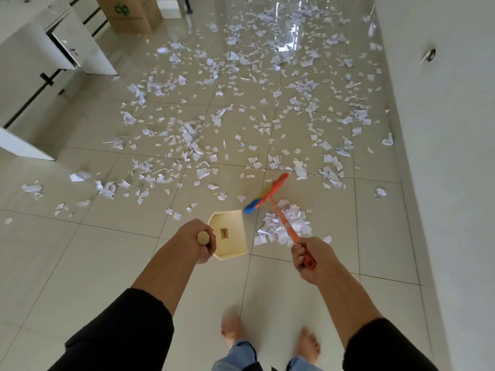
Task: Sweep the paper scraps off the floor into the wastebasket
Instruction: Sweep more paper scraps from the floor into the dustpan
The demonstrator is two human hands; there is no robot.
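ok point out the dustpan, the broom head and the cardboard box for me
dustpan (231, 234), head view, on the bare inner floor of the cream pan
broom head (267, 192), head view, on the middle of the orange and blue head
cardboard box (131, 14), head view, on the brown front face by the green logo

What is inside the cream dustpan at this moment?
The dustpan shows only a small brown label on its bare cream floor; no scraps are visible inside. Its rear corner is hidden behind the left hand gripping the handle. The swept pile lies beside it, outside.
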